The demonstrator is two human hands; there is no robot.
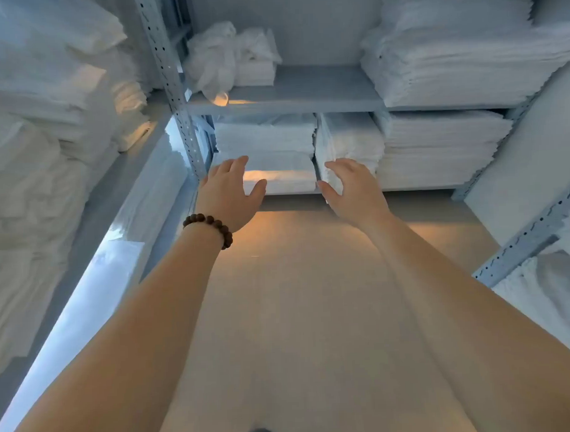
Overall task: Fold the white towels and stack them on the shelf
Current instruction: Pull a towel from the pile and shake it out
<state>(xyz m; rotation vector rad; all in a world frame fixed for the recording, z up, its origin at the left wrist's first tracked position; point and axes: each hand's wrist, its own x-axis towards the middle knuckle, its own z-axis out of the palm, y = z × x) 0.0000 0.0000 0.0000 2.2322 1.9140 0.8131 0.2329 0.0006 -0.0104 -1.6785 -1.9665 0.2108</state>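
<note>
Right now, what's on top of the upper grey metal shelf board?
On the grey shelf board: a crumpled clear plastic bag beside a folded white stack at left, a tall white towel pile at right. Anything behind them is hidden.

A grey perforated steel upright [171, 84] stands in cool bluish light. Just right of it runs a flat grey metal shelf board [298, 92], with a plain pale wall [319, 24] behind. Below the upright spreads a beige matte floor [296, 312], with a warm orange glow [293, 222] near the upright's foot. Well right of it slants a second perforated grey rail [520, 236].
</note>
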